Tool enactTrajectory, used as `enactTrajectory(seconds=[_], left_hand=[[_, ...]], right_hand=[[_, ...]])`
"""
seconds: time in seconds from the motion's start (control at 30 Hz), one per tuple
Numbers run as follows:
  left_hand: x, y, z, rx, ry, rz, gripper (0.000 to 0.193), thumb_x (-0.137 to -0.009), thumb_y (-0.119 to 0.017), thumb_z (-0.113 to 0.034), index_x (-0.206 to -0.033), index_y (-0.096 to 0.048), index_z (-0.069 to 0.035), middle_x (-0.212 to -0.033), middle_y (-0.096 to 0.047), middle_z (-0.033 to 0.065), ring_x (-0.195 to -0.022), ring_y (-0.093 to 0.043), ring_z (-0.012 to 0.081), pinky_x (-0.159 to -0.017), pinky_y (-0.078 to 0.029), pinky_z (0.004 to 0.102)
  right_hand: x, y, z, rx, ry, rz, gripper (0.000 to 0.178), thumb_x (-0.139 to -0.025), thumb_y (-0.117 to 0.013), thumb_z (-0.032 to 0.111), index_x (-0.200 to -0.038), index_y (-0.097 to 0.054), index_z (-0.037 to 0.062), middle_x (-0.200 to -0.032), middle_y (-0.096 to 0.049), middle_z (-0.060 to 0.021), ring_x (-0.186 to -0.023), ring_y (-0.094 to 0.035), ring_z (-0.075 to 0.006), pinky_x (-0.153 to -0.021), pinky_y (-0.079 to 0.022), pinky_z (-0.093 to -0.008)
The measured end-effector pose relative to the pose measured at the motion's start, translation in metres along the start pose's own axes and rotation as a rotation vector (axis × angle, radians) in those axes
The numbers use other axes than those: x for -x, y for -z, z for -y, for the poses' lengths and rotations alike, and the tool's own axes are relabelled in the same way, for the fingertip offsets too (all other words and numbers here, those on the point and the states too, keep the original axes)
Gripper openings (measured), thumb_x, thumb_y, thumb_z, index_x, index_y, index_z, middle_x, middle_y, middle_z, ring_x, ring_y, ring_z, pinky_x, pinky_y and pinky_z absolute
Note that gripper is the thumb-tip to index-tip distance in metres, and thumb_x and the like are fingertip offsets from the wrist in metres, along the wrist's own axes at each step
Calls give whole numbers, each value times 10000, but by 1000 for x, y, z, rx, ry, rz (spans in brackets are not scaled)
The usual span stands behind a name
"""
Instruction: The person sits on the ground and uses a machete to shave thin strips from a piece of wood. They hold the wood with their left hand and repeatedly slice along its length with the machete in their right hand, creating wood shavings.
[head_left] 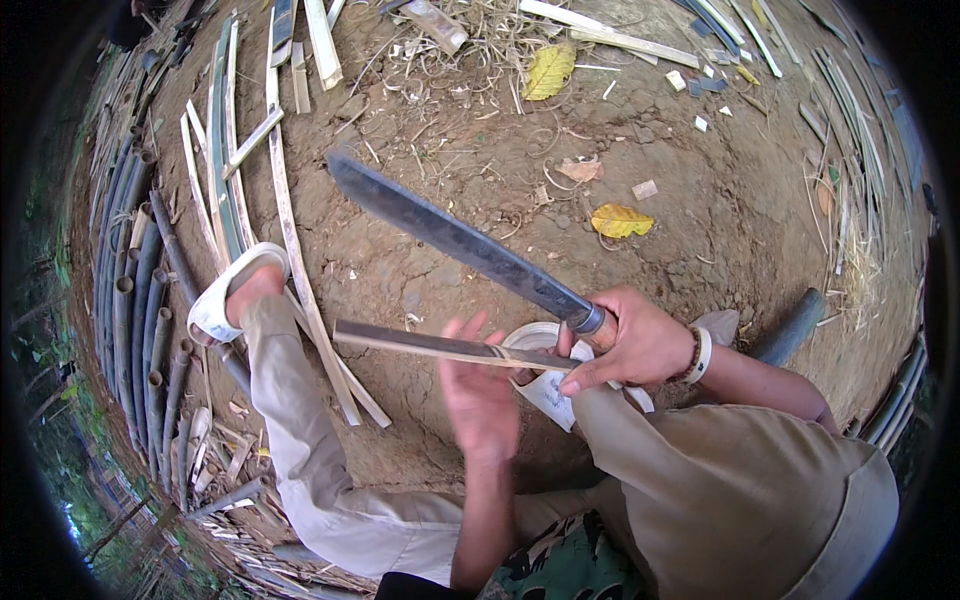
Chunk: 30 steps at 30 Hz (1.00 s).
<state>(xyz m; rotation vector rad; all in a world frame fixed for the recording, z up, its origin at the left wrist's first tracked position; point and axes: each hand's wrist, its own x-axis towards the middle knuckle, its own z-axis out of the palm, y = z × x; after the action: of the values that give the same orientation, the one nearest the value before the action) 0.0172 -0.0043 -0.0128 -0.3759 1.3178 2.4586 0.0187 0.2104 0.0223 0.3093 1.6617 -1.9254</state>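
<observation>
Bare brown earth (pixel 400 260), dotted with wood chips (pixel 701 124), spreads beneath a seated person. The right hand (pixel 645 338) is wrapped around the handle of a big knife (pixel 460 238), its thumb also pressing one end of a thin bamboo stick (pixel 455 349). The left hand (pixel 480 400) is open, palm up and fingers loosely apart, behind the stick; whether it touches the stick cannot be told. That stick lies just below the knife, well apart from its edge.

The step looks like a pause in trimming, perhaps to turn or check the stick. The next move seems to call for closing the left hand on it, then bringing the blade to the wood, clear of the fingers.

Just below the knife's handle is one pale sandal (pixel 552 400); left of the knife, the other sandal (pixel 212 308). Long split strips (pixel 284 200) lie left of the knife's tip, with dark bamboo poles (pixel 125 310) stacked farther left. Right of the knife rests a yellow leaf (pixel 622 221).
</observation>
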Motion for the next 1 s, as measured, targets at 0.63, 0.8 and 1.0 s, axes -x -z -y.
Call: enactTrajectory(seconds=[0.63,0.8,1.0], left_hand=[[17,16,-14,-236,561,-375,276,-1015,-550,-228,-922,-649,11,-605,-635,83,-379,-460,87,-328,-296,197],[32,-6,-2,-221,660,-394,369,-1027,-515,-306,-1026,-646,39,-722,-698,125,-375,-534,126,-306,-337,222],[49,-16,6,-133,815,-212,398,-1031,-504,-364,-970,-632,8,-701,-686,122,-343,-485,127,-302,-324,228]], right_hand=[[-15,31,-28,921,57,-308,474,-910,-606,521,-818,-551,58,-665,-622,-155,-682,-647,-399,-606,-509,-485],[24,9,-74,1014,-58,-305,458,-935,-570,518,-837,-560,71,-639,-623,-188,-632,-642,-421,-551,-497,-522],[32,10,-83,1003,-54,-302,452,-941,-564,517,-837,-560,76,-638,-622,-184,-618,-635,-421,-548,-492,-525]])
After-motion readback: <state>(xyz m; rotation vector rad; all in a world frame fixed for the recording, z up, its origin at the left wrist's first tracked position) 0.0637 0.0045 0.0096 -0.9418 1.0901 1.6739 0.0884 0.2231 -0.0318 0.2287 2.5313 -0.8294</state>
